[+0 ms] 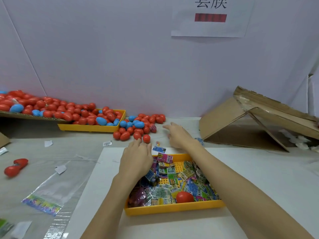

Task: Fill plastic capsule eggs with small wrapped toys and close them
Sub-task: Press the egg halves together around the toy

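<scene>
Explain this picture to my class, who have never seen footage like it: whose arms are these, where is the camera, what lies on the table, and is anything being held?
There is no machine here. A person wears one wide-angle camera on the head, looking forward and down, so the two bare arms entering from below are their own.

The left hand reaches forward, its fingertips at a loose red egg. The right hand stretches further out, fingers spread. Neither hand visibly holds anything.

On the table, the near yellow tray holds small wrapped toys and one red egg. At the back left, a second yellow tray and a cardboard sheet carry a heap of red and blue capsule eggs, which spills onto the table. An opened red egg lies far left, clear plastic bags lie near it, and a tipped cardboard box sits right.
</scene>
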{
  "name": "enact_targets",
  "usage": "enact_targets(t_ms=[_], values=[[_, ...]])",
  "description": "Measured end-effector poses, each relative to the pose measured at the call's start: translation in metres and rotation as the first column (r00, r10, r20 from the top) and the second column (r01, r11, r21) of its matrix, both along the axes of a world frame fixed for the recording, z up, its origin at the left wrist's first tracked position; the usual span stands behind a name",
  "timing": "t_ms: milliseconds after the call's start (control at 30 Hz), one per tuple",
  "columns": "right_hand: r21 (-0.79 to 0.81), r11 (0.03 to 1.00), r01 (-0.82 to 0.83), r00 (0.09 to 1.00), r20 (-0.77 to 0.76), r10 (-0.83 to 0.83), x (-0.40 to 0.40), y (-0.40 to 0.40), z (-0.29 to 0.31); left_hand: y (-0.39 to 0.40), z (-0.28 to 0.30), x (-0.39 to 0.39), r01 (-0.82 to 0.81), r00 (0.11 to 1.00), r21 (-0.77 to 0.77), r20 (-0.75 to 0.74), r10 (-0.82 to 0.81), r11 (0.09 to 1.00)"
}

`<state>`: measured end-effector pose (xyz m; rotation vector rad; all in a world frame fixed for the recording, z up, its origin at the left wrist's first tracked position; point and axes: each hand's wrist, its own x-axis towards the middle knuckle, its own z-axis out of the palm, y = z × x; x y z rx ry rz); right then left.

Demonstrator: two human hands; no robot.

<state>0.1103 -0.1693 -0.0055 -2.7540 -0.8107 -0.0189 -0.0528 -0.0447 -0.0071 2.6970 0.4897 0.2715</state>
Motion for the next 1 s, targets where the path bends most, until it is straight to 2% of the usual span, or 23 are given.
enact_targets(t_ms=[67, 133, 233, 367, 467, 533, 633, 700, 767, 900, 1000], values=[[0.143, 0.990, -0.013, 0.998, 0.060, 0.005, 0.005, 0.009, 0.004, 0.000, -0.001, 0.000, 0.004, 1.000, 0.005, 0.001, -0.004, 1.000], [0.224, 0.968, -0.111, 0.993, 0.065, 0.099, 0.005, 0.023, 0.010, 0.001, -0.002, 0.000, 0.005, 1.000, 0.008, 0.008, -0.005, 1.000], [0.146, 0.969, -0.199, 0.980, 0.040, 0.195, 0.001, 0.044, 0.012, 0.001, -0.002, 0.001, 0.002, 1.000, 0.002, 0.014, -0.002, 1.000], [0.162, 0.979, -0.127, 0.990, 0.078, 0.116, -0.009, 0.048, 0.008, 0.000, -0.003, 0.001, 0.008, 1.000, -0.002, 0.025, -0.008, 1.000], [0.260, 0.961, -0.088, 0.972, 0.234, 0.025, -0.014, 0.023, 0.023, 0.000, -0.003, 0.001, 0.003, 0.999, -0.007, 0.035, -0.002, 1.000], [0.282, 0.959, -0.031, 0.924, 0.375, -0.080, -0.012, -0.007, 0.041, 0.000, -0.003, 0.002, 0.008, 0.999, -0.011, 0.038, -0.008, 1.000], [0.270, 0.953, 0.139, 0.790, 0.549, -0.271, 0.002, -0.062, 0.074, 0.000, -0.002, 0.002, 0.014, 0.999, -0.005, 0.040, -0.014, 1.000], [0.232, 0.910, 0.344, 0.681, 0.606, -0.412, 0.016, -0.095, 0.094, 0.001, -0.002, 0.002, 0.017, 0.999, 0.001, 0.042, -0.018, 1.000], [0.226, 0.833, 0.504, 0.616, 0.582, -0.531, 0.027, -0.121, 0.111, 0.001, -0.002, 0.002, 0.020, 0.999, 0.003, 0.040, -0.020, 1.000], [0.077, 0.724, 0.685, 0.601, 0.502, -0.622, 0.035, -0.146, 0.117, 0.002, -0.001, 0.001, 0.026, 0.998, -0.006, 0.049, -0.026, 1.000], [-0.012, 0.763, 0.647, 0.639, 0.555, -0.533, 0.032, -0.139, 0.105, 0.001, -0.002, 0.002, 0.016, 0.998, -0.033, 0.055, -0.014, 0.999]])
